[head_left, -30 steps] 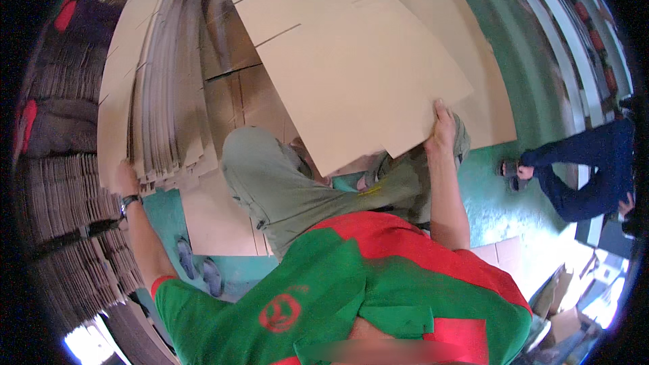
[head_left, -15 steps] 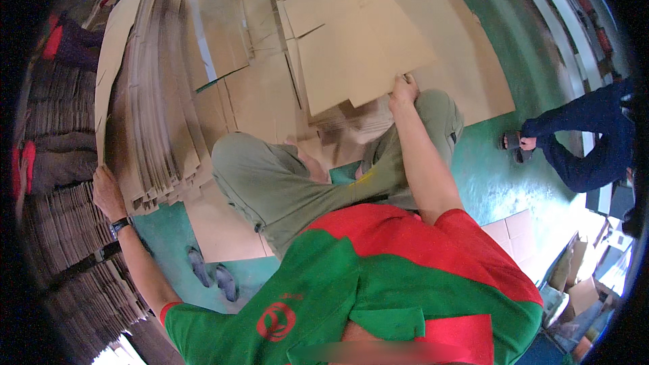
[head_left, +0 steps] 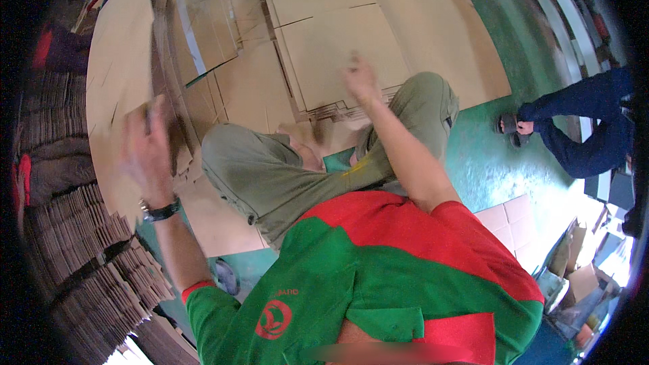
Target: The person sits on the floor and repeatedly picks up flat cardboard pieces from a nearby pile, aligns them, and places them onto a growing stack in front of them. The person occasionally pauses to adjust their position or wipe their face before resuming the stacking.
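My left hand [head_left: 147, 152], blurred by motion, is over the near part of a large tan cardboard sheet [head_left: 122, 67] on the left stack. Its thumb and fingers look apart, and no object shows in them. My right hand [head_left: 360, 80] hovers over or just touches the slit cardboard sheet [head_left: 331, 34] on the pile ahead of my legs. Blur hides how those fingers are held. Beneath that sheet, the pile's layered edges [head_left: 338, 109] show near my right knee.
Tall stacks of cardboard [head_left: 67, 230] stand along the left. A person's legs in dark trousers [head_left: 574, 128] are at the right on the green floor [head_left: 466, 152]. A dark shoe [head_left: 226, 276] lies near my left elbow. Scrap cardboard [head_left: 581, 284] is heaped at lower right.
My left hand has left the left sheet's edge and moved right; that sheet now shows more of its face. My right hand has let go of the front sheet's near edge and moved left.
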`<state>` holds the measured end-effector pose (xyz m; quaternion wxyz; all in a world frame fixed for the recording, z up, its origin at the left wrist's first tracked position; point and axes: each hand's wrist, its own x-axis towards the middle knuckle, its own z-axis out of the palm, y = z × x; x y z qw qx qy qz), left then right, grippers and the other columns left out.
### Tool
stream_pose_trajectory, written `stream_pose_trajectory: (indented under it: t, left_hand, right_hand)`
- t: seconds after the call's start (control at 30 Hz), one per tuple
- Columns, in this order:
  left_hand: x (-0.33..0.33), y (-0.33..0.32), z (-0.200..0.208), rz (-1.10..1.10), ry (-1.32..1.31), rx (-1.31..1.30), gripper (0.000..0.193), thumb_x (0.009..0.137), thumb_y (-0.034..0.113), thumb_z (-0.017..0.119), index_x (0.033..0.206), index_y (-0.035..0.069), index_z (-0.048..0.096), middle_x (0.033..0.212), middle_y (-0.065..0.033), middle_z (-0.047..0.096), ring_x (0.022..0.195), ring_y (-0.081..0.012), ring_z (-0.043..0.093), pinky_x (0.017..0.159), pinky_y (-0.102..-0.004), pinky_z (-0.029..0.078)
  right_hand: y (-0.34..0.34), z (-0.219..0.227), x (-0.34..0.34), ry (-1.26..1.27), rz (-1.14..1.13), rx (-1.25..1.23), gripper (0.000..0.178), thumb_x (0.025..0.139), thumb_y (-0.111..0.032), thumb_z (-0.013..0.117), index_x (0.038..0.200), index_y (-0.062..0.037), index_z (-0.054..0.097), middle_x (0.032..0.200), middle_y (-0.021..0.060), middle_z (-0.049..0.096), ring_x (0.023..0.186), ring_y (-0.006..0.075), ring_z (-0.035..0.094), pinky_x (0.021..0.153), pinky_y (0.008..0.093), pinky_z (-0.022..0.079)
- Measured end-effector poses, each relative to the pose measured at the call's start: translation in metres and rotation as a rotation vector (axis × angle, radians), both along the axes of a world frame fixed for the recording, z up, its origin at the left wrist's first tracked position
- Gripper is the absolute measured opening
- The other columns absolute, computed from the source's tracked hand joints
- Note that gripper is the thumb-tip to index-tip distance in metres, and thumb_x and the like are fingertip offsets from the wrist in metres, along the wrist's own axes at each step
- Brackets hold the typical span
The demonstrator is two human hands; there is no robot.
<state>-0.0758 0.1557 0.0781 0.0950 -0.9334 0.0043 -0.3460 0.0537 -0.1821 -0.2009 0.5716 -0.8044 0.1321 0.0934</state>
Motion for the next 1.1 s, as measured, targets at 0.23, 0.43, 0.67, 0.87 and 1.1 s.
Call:
stream_pose_trajectory:
  t: [0.23,0.43,0.67,0.87,1.1]
  left_hand:
    - [0.055,-0.127,-0.049,0.051,0.26,-0.066,0.021,0.085,0.018,0.065,0.1,0.004,0.063,0.091,-0.0165,0.064,0.077,-0.0319,0.068,0.059,-0.04,0.054]
    - [0.069,-0.181,-0.051,-0.012,0.442,-0.188,0.016,0.078,0.012,0.066,0.092,0.003,0.066,0.088,-0.0145,0.064,0.079,-0.0277,0.069,0.064,-0.039,0.057]
    - [0.014,-0.136,-0.062,-0.398,0.198,-0.73,0.028,0.083,0.029,0.074,0.102,0.009,0.069,0.103,-0.0121,0.068,0.097,-0.0312,0.066,0.084,-0.0411,0.055]
    - [-0.045,0.091,-0.101,0.207,-0.103,-0.59,0.031,0.091,0.026,0.068,0.109,0.001,0.068,0.108,-0.0174,0.069,0.103,-0.0336,0.064,0.091,-0.0408,0.049]
    - [-0.114,0.318,-0.18,0.816,0.394,-0.311,0.07,0.095,0.047,0.055,0.148,0.004,0.037,0.144,-0.0271,0.044,0.13,-0.0449,0.044,0.108,-0.0504,0.037]
  right_hand:
    - [0.118,0.103,-0.098,-0.248,0.811,0.79,0.062,0.085,-0.027,0.076,0.137,-0.007,0.05,0.132,0.009,0.057,0.118,0.0191,0.055,0.101,0.0364,0.046]
    - [0.128,0.102,-0.082,-0.009,0.625,0.642,0.043,0.093,-0.024,0.067,0.129,-0.0064,0.052,0.127,0.0069,0.057,0.117,0.019,0.054,0.099,0.0377,0.047]
    - [0.094,0.112,-0.055,0.069,0.085,0.894,0.047,0.096,-0.019,0.063,0.135,-0.0011,0.045,0.129,0.0105,0.056,0.118,0.0238,0.056,0.096,0.039,0.051]
    - [0.04,0.081,-0.017,-0.009,-0.049,0.893,0.053,0.094,-0.018,0.064,0.139,-0.0017,0.04,0.129,0.0136,0.056,0.113,0.0251,0.061,0.091,0.0403,0.056]
    - [-0.011,0.02,0.001,0.161,-0.173,0.939,0.045,0.096,-0.022,0.062,0.134,-0.0023,0.049,0.128,0.0112,0.06,0.113,0.0236,0.061,0.094,0.0378,0.053]
